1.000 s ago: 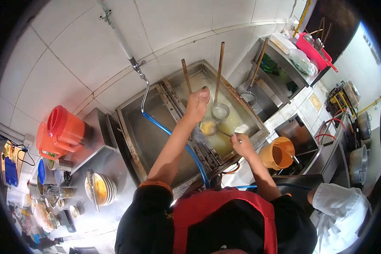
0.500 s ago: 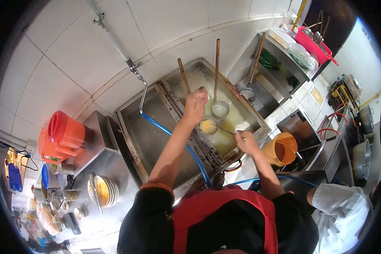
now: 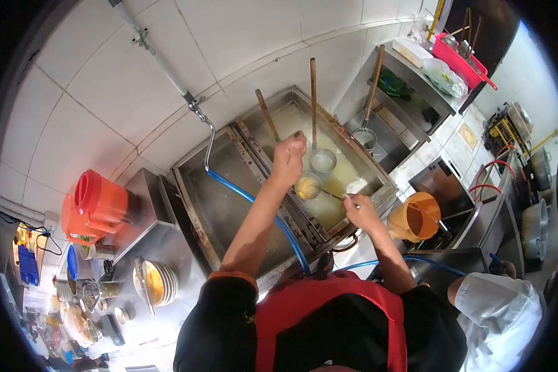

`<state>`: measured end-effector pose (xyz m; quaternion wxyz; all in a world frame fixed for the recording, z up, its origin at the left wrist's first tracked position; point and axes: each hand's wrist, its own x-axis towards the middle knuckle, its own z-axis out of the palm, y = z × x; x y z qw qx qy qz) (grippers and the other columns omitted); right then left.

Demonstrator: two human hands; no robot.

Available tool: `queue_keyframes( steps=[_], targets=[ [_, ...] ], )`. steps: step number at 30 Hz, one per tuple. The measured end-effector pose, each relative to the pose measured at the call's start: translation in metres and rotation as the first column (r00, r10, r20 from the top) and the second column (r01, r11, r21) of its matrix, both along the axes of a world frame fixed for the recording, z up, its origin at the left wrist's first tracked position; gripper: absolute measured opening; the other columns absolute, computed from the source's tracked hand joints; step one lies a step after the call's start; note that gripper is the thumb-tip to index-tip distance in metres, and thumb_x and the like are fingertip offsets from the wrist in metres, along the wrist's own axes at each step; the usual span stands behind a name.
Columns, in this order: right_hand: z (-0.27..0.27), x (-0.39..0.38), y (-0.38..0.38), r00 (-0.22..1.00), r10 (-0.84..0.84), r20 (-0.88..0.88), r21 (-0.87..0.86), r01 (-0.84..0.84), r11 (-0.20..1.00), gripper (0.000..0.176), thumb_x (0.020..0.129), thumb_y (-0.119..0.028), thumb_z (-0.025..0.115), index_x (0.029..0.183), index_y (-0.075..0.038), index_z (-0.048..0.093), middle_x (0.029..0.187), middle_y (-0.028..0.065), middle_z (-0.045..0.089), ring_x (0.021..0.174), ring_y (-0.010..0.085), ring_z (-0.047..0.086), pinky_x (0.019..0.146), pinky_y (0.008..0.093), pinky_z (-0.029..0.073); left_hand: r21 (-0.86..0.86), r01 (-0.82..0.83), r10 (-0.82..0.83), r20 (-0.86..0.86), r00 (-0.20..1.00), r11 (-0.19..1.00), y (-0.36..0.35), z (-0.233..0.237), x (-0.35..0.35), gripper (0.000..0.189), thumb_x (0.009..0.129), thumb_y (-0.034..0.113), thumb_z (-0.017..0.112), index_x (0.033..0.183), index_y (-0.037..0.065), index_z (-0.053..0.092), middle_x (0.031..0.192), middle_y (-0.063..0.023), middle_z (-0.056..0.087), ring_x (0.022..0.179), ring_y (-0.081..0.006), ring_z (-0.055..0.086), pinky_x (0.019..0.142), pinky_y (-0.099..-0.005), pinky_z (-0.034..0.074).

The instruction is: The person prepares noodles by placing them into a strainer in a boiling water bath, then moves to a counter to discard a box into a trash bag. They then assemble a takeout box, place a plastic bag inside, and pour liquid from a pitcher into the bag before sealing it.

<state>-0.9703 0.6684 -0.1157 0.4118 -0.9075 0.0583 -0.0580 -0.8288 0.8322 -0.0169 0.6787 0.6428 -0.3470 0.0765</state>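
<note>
My left hand (image 3: 289,160) is closed round the wooden handle (image 3: 267,115) of a noodle strainer. The strainer basket (image 3: 307,186), with yellow noodles in it, is at the cloudy water of the cooker. My right hand (image 3: 361,212) is closed on a thin metal utensil (image 3: 332,195), whose far end reaches into that basket; its tip is not clear. Beside the basket, a second strainer (image 3: 323,161) with an upright wooden handle rests in the water. Close to my right hand there is a white lump or patch (image 3: 355,186) in the water.
A blue hose (image 3: 279,223) crosses the cooker's left basin (image 3: 220,198). An orange bucket (image 3: 415,217) stands right, near another person's white clothing (image 3: 499,316). Left are red pitchers (image 3: 99,198) and stacked plates (image 3: 170,282). Another strainer (image 3: 365,137) stands beyond the cooker.
The noodles now sit lower and toward one side of the basket, which seems tilted. Both hands remain nearly in place, and the view has shifted slightly.
</note>
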Motion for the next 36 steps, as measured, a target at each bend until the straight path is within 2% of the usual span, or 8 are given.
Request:
queue_keyframes(
  steps=[2,5,11,15,24,28,32,36],
  targets=[
    [-0.004,-0.002,-0.001,0.997,0.068,-0.038,-0.112,-0.072,0.991,0.039,0.084,-0.027,0.044,0.062,0.001,0.057,0.061,0.0219,0.055,0.060,0.0369,0.055,0.059,0.0394,0.043,0.008,-0.003,0.003,0.026,1.000,1.000,-0.002,-0.002,-0.003,0.041,0.092,0.033,0.037,0.065,0.002,0.039,0.057,-0.0029,0.034,0.054,-0.0125,0.035,0.050,-0.0267,0.030],
    [0.008,-0.003,-0.006,0.998,0.048,0.036,0.286,-0.056,0.957,0.037,0.084,-0.026,0.043,0.063,0.001,0.058,0.061,0.0204,0.056,0.060,0.0344,0.055,0.059,0.0378,0.043,0.020,-0.038,0.037,0.082,0.996,0.999,-0.003,-0.002,0.005,0.041,0.092,0.034,0.038,0.067,0.002,0.041,0.057,-0.0036,0.035,0.054,-0.0124,0.035,0.049,-0.0278,0.031],
    [-0.012,-0.001,0.003,0.995,0.099,-0.003,0.095,-0.099,0.991,0.034,0.085,-0.022,0.043,0.067,0.001,0.060,0.059,0.0152,0.057,0.058,0.0245,0.056,0.059,0.0350,0.043,-0.027,-0.038,0.040,0.073,0.997,0.999,-0.011,-0.011,0.010,0.040,0.092,0.034,0.039,0.070,0.000,0.043,0.056,-0.0057,0.038,0.054,-0.0124,0.035,0.049,-0.0288,0.033],
    [0.009,-0.005,0.000,0.997,-0.074,0.014,0.189,0.070,0.979,0.033,0.084,-0.023,0.045,0.069,0.003,0.060,0.068,0.0223,0.058,0.069,0.0375,0.058,0.066,0.0393,0.044,0.006,-0.051,0.050,0.040,0.998,0.999,-0.005,-0.012,0.006,0.040,0.092,0.033,0.038,0.070,0.000,0.042,0.056,-0.0040,0.038,0.053,-0.0125,0.036,0.049,-0.0283,0.033],
    [0.004,-0.005,-0.002,0.993,-0.053,-0.105,0.000,0.053,0.999,0.036,0.084,-0.028,0.042,0.072,0.000,0.062,0.075,0.0228,0.059,0.077,0.0383,0.057,0.074,0.0410,0.043,0.065,-0.067,0.066,0.019,0.998,0.996,-0.001,-0.002,0.002,0.045,0.093,0.037,0.034,0.066,0.002,0.040,0.056,-0.0019,0.033,0.054,-0.0117,0.033,0.050,-0.0274,0.030],
    [0.007,-0.004,-0.002,0.983,0.113,-0.146,0.202,-0.082,0.976,0.037,0.084,-0.030,0.044,0.077,0.001,0.064,0.079,0.0241,0.059,0.081,0.0385,0.057,0.076,0.0417,0.044,0.027,-0.059,0.058,0.032,0.998,0.998,-0.009,0.001,0.010,0.052,0.091,0.047,0.030,0.063,0.003,0.037,0.058,-0.0002,0.033,0.054,-0.0113,0.032,0.049,-0.0261,0.027],
    [-0.007,-0.001,-0.004,0.972,-0.055,-0.228,-0.198,0.009,0.980,0.038,0.083,-0.032,0.042,0.071,-0.002,0.064,0.076,0.0196,0.061,0.080,0.0372,0.058,0.076,0.0398,0.044,0.072,-0.048,0.049,-0.009,0.999,0.996,-0.006,0.003,0.006,0.055,0.091,0.050,0.029,0.062,0.004,0.037,0.058,0.0001,0.033,0.054,-0.0111,0.032,0.048,-0.0256,0.025],
    [0.024,-0.004,0.002,0.992,0.061,-0.110,0.173,-0.041,0.984,0.040,0.084,-0.033,0.041,0.064,-0.004,0.061,0.069,0.0169,0.061,0.074,0.0369,0.058,0.071,0.0418,0.044,0.057,-0.044,0.044,0.005,0.999,0.997,-0.007,0.000,0.011,0.056,0.090,0.052,0.028,0.061,0.005,0.036,0.058,0.0002,0.034,0.053,-0.0107,0.032,0.048,-0.0259,0.025]
  ],
)
